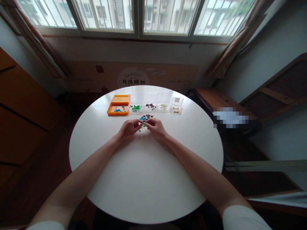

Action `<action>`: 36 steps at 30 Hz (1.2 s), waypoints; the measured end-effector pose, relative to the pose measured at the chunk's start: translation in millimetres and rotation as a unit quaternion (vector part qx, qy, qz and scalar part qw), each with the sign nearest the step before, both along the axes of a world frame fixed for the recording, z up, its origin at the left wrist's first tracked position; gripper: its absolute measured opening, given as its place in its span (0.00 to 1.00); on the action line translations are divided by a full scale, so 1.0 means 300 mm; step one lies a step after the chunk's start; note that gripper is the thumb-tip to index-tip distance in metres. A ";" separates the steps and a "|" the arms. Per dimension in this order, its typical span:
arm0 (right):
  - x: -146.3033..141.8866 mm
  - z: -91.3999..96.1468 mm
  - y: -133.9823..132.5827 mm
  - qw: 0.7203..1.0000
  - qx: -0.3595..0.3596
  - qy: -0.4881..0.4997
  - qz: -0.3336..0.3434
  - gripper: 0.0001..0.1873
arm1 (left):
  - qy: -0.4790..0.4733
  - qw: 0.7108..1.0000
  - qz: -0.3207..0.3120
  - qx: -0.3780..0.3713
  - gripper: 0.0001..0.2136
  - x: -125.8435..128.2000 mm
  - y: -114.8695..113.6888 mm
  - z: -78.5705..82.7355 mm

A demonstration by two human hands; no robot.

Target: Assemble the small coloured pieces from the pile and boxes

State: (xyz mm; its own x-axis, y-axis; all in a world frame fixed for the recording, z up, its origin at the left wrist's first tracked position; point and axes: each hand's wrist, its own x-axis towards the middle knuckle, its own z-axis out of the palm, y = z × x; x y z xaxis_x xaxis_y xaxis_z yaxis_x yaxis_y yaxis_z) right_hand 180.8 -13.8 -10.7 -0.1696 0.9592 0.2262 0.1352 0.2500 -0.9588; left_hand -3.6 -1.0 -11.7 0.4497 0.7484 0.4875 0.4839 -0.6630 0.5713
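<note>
Both hands work at the near edge of the mixed pile of small coloured pieces (145, 118), which lies on the round white desk (144, 179) just in front of a row of sorting boxes. The left hand (129, 129) is narrowed to a pinch, with a small green piece (143, 125) at its fingertips. The right hand (155, 126) is also narrowed, its fingertips meeting the left's beside the pile; whether it grips a piece of its own cannot be told.

Beyond the pile, from left to right, stand an orange tray (118, 108) holding blue pieces, a clear box with green pieces (135, 108), a clear box with dark pieces (150, 105), a clear box with pale pieces (163, 105) and a small clear box (177, 105).

For clean handling, judged from this layout: pinch one piece at a time, lift it clear of the pile, and keep the wrists low so neighbouring pieces are not scattered.
</note>
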 end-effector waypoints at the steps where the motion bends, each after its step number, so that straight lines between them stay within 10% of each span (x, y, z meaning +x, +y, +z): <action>1: -0.001 0.003 -0.001 1.000 -0.001 0.000 0.001 0.20 | 0.003 1.000 -0.001 0.001 0.09 0.000 0.000 0.000; 36: 0.002 0.006 -0.004 1.000 -0.006 -0.012 0.006 0.17 | -0.004 1.000 0.001 0.004 0.11 0.001 0.001 0.000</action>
State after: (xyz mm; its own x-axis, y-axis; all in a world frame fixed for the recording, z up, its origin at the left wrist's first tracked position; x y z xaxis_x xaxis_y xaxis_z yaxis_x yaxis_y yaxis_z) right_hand 181.5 -14.9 -8.9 -0.1868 0.9595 0.2111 0.1546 0.2409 -0.9582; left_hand -3.3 -0.8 -11.8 0.4436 0.7456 0.4973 0.4811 -0.6663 0.5698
